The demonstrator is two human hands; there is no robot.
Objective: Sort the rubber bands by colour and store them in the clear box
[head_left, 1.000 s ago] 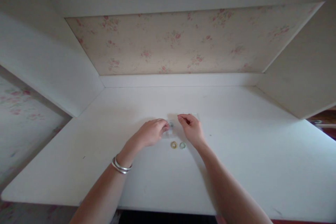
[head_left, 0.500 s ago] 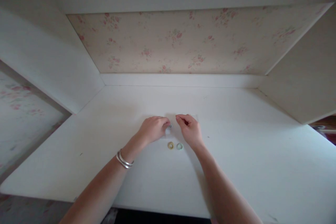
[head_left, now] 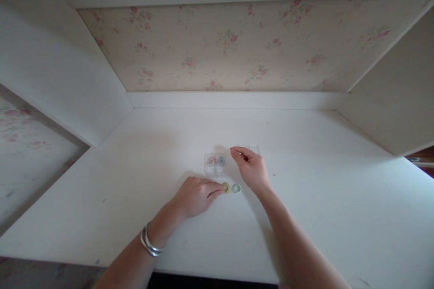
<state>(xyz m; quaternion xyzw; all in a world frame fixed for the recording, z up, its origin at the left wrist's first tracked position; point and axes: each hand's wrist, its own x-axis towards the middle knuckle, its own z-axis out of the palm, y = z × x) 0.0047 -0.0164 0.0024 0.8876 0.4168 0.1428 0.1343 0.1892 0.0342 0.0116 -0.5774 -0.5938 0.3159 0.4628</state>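
My left hand [head_left: 198,196] is closed at the fingertips on the edge of a small yellow ring [head_left: 225,187], which lies on the white table. Just right of it lies a pale green ring [head_left: 236,188]. Behind them stands a small clear plastic box [head_left: 214,170] with compartments; a reddish ring [head_left: 212,160] and a dark grey-green ring [head_left: 221,160] sit in its back compartments. My right hand [head_left: 250,165] hovers right of the box, thumb and forefinger pinched together; what is between them, if anything, cannot be made out.
A clear plastic piece [head_left: 253,148], perhaps a lid, shows partly behind my right hand. The white tabletop [head_left: 322,198] is bounded by a low back ledge [head_left: 237,100] and white side panels. Its front edge runs below my forearms.
My left hand has moved from the box down toward me and onto the yellow ring, uncovering the dark ring in the box. My right hand stays pinched in nearly the same place.
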